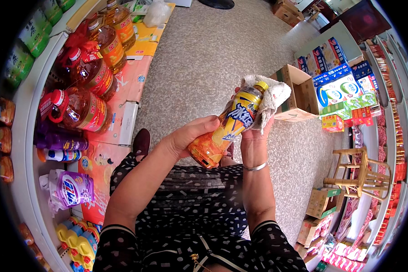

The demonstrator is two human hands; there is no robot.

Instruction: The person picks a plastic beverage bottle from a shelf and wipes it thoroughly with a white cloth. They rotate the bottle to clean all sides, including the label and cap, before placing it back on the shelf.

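Note:
A plastic drink bottle (228,125) with a yellow cap and an orange and yellow label lies tilted between my two hands, its cap pointing up and right. My left hand (198,135) grips the bottle near its base, thumb on top. A white terry cloth (275,97) is bunched in my right hand (258,131), pressed against the far side of the bottle by its neck and shoulder. The cloth covers part of that hand's fingers.
Shelves on the left hold large cooking oil bottles (88,110) and a purple detergent bag (70,190). To the right are an open cardboard box (294,93), stacked milk cartons (338,89), a bamboo chair (358,171) and more shelving (396,136). Speckled floor (204,61) runs between them.

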